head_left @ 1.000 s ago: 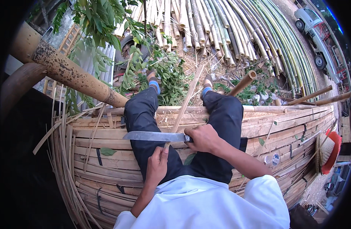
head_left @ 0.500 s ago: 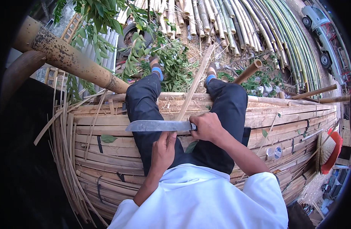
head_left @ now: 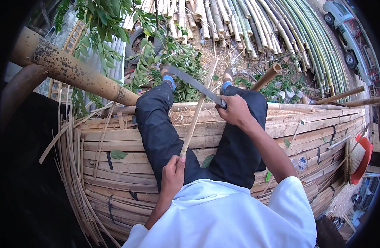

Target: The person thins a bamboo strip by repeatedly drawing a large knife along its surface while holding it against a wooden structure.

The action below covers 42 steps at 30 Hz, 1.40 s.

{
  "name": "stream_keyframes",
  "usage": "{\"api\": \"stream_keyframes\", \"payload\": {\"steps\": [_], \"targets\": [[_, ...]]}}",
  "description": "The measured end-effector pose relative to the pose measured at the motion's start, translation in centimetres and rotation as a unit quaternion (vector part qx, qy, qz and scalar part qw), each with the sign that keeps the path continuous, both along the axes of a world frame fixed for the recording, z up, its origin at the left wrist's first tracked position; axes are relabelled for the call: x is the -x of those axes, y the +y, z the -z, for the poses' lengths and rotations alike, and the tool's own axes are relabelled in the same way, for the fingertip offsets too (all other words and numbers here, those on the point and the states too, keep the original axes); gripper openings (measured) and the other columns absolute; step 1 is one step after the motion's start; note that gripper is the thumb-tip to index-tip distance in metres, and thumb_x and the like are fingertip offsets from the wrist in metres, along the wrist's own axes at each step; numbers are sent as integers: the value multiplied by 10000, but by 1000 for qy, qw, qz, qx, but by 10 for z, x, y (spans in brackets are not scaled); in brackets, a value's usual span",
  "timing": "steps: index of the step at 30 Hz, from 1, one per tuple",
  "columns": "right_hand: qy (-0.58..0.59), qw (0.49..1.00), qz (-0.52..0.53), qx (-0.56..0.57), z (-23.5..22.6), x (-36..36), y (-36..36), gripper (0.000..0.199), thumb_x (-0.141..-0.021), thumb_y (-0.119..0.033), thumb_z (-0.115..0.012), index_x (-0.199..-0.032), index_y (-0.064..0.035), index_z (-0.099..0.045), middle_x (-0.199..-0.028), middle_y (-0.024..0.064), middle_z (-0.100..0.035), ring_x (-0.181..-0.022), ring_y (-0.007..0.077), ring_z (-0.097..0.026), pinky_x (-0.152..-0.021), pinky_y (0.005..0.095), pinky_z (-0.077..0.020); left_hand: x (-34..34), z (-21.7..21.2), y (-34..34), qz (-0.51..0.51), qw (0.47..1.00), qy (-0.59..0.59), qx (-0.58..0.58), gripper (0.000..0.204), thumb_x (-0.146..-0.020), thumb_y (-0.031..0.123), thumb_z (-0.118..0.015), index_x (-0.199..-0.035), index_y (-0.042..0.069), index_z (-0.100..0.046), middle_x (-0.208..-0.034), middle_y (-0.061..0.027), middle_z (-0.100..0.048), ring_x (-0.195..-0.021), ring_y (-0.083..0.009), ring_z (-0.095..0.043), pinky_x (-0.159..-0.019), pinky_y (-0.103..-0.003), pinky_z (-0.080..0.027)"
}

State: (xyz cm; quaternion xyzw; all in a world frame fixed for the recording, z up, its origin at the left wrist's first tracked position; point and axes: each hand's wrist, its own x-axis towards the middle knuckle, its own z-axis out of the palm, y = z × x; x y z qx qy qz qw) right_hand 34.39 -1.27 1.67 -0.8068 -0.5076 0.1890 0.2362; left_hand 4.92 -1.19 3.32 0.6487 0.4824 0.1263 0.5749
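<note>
I sat on a big stack of flat bamboo slats (head_left: 115,144) with my legs (head_left: 157,124) hanging over the far edge. My left hand (head_left: 173,175) was closed tight around the near end of a thin bamboo strip (head_left: 196,118). I think I held it low, close to my lap, so the strip would stay steady and point away from me. The strip was long, pale and narrow, and it ran up between my knees toward the far ground. My right hand (head_left: 235,110) was wrapped hard around the handle of a long knife (head_left: 194,84). The blade was flat, grey and a little curved, and it slanted up and to the left, crossing the strip near its far part. I could not tell if the blade touched the strip there or was just above it. I judged that I held the knife out far so the sharp edge stayed away from my body. The slats under me looked dry, smooth and tan, tied in bundles with dark bands. A thick, spotted bamboo pole (head_left: 74,70) leaned across on the left. Far off lay many round bamboo poles (head_left: 260,25), some green and some yellow, side by side. Green leaves (head_left: 111,20) hung near them.
</note>
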Motion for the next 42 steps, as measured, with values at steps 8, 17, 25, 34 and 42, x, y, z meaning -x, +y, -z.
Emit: {"api": "stream_keyframes", "payload": {"steps": [8,17,25,34,42], "targets": [[-123,991,-50,11,13,-25,27,176,-695,-249,-610,-700,-76,-645,-608,162,-616,-613,349,-631,-601,455,-512,-1,-1,20,-18,998,-21,60,364,-997,302,-474,-764,22,-486,-546,11,-391,-511,-52,-364,-449,-265,-308],[-141,987,-72,37,8,-32,35,208,-708,-263,-599,-727,-65,-659,-591,166,-610,-581,343,-635,-581,457,-519,7,3,11,-18,1000,7,24,379,-992,294,-483,-730,21,-472,-533,7,-407,-497,-59,-372,-446,-266,-312],[-124,986,-87,66,15,-54,43,219,-702,-263,-599,-763,-65,-668,-585,196,-599,-602,368,-632,-618,467,-519,9,6,11,-23,999,8,37,378,-991,306,-486,-739,26,-474,-537,15,-412,-501,-52,-377,-448,-259,-311],[74,976,202,20,52,-121,62,264,-731,-241,-575,-648,9,-588,-561,187,-568,-527,308,-611,-525,440,-473,3,15,18,-24,992,-60,110,345,-992,333,-474,-739,102,-437,-523,63,-353,-395,-14,-283,-348,-202,-193],[484,837,235,-99,32,-80,48,257,-895,-241,-596,-758,-86,-443,-545,-42,-386,-421,63,-352,-394,248,-291,-9,28,41,-13,993,-63,97,372,-991,427,-423,-785,118,-415,-569,65,-315,-401,-11,-280,-343,-186,-199]]}}
